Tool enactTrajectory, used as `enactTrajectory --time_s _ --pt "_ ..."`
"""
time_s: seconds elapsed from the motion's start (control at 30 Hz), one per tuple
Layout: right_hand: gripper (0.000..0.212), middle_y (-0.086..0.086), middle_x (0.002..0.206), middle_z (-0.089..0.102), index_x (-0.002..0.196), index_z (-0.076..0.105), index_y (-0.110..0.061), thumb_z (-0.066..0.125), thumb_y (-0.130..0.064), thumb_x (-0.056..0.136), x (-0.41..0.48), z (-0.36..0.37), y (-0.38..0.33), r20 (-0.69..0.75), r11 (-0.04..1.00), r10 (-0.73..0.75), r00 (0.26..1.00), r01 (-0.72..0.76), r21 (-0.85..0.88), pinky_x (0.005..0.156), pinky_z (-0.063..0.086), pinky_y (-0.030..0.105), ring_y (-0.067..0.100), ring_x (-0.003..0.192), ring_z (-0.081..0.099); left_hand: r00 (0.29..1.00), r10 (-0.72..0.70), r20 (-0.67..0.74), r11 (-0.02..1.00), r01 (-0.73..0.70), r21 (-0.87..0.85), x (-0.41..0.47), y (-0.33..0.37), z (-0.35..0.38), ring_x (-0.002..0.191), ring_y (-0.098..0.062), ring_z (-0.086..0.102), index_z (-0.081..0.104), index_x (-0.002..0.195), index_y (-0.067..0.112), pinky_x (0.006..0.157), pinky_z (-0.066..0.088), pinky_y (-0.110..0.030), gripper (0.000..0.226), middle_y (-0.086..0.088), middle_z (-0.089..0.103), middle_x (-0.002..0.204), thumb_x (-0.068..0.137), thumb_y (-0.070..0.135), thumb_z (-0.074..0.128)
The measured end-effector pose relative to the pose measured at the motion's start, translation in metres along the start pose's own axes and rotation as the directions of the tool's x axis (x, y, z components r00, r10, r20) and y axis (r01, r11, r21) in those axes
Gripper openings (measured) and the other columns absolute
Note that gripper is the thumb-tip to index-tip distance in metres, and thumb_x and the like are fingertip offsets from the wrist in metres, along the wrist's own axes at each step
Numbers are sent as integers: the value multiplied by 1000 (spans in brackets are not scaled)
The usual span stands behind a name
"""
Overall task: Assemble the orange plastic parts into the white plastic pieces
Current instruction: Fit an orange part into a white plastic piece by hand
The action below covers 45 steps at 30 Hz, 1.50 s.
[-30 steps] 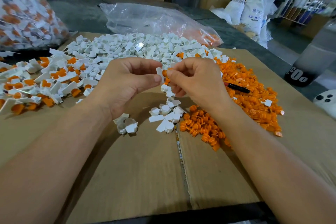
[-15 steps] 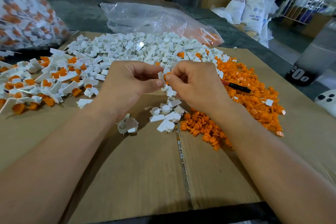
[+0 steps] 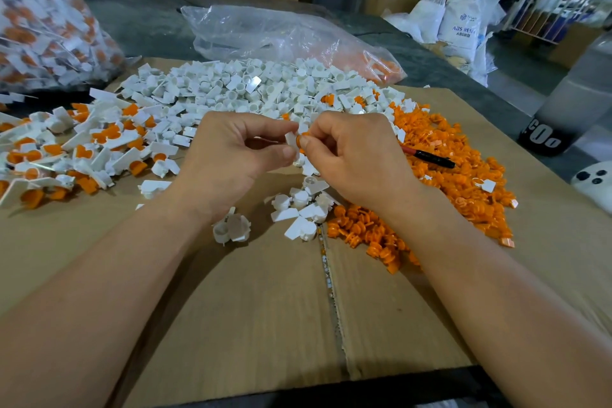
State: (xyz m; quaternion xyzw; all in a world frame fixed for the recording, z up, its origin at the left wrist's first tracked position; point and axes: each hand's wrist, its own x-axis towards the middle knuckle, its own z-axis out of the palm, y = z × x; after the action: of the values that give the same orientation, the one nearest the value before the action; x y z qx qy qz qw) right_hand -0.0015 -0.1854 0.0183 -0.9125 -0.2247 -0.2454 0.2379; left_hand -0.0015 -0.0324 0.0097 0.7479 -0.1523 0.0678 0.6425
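Hands are meeting at frame centre: left hand (image 3: 231, 159) pinching white piece (image 3: 291, 140), right hand (image 3: 351, 156) pinching orange part (image 3: 303, 137) against it.

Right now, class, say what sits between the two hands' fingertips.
In the head view, a white piece held by the left hand meets an orange part pinched by the right hand.

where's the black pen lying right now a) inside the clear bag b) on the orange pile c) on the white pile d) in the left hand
b: the pen lies across the heap of orange parts, right of the right hand; the left hand pinches a white piece.
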Motion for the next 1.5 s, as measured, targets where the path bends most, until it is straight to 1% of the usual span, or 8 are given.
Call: enactTrajectory --time_s 0.17,0.37,0.53,0.8,0.97,1.23,1.33,1.5 --pt "23 0 55 53 71 61 -4 60 -19 88 1 3 2 14 990 101 995 -102 93 58 43 34 21 58 56 998 -66 15 991 67 -112 1 -1 2 71 -9 69 69 85 19 64 53 -14 25 -1 72 84 78 -5 65" --pt "19 3 66 62 75 61 -7 60 -20 88 1 4 2 56 961 106 993 -117 251 60 49 35 18 62 61 996 -76 -45 987 69 -144 4 -2 0 66 -11 69 70 84 18 67 56 -20 24 3 72 67 74 -4 70" --pt "14 -5 64 60 74 56 -20 62 -21 86 1 5 2 79 942 103 992 -123 312 58 49 30 15 64 60 996 -54 -71 994 47 -98 3 0 -1 61 -8 67 70 81 21 63 56 -19 28 7 68 58 75 -6 67" --pt "17 -5 61 57 70 54 -23 66 -20 82 1 6 0 77 929 48 996 -73 363 57 48 27 16 64 59 992 -23 -125 999 20 -25 2 1 0 60 -10 67 70 78 25 62 56 -19 27 2 72 72 75 -2 67" --pt "20 -13 62 56 69 55 -31 73 -24 74 2 5 0 60 906 48 997 -69 418 54 48 20 4 57 55 985 -138 -103 965 110 -236 4 4 0 62 -18 69 73 70 17 57 54 -19 27 -3 72 66 74 -9 64" --pt "38 -16 88 56 112 58 -28 69 -15 78 2 3 3 -25 920 -10 1000 19 392 71 49 16 2 78 58 967 -254 -19 888 225 -401 7 4 -4 54 -18 67 66 76 4 51 52 -19 17 -8 69 59 74 -12 60" --pt "38 0 90 63 114 59 -24 68 -12 79 3 5 2 -6 926 -49 999 47 375 76 51 26 11 83 59 964 -266 -4 884 243 -399 7 5 -3 54 -18 67 64 77 1 51 53 -19 15 -10 68 59 73 -12 60" --pt "33 -1 85 62 110 66 -12 69 -10 77 3 6 2 -4 923 -17 1000 17 383 76 50 24 11 81 59 955 -297 20 854 275 -443 7 5 -2 52 -17 65 61 76 2 51 53 -19 15 -8 67 58 74 -13 60"
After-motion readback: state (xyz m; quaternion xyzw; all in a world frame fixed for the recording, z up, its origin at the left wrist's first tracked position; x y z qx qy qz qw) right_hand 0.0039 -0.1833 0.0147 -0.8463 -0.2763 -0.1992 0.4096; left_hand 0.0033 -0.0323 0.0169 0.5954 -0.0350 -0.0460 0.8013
